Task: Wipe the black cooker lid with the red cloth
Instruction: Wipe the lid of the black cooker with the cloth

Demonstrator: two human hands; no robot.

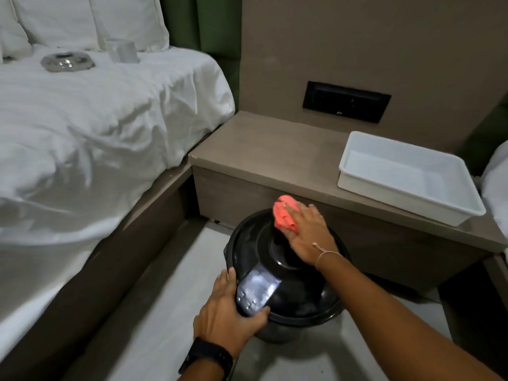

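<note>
A round black cooker stands on the pale floor in the lower middle of the head view, its glossy lid [297, 292] facing up, with a grey control panel [257, 291] at its near left. My right hand [309, 235] presses a bunched red cloth [284, 214] flat against the far side of the lid. My left hand [229, 312] grips the cooker's near left side, thumb beside the panel. Part of the lid's centre is hidden under my right hand.
A low brown bedside unit [261, 152] rises just behind the cooker, carrying a white plastic tray [409, 177] on its right. A bed with white sheets [82, 127] fills the left, holding a metal dish [67, 61] and a white mug [122, 50].
</note>
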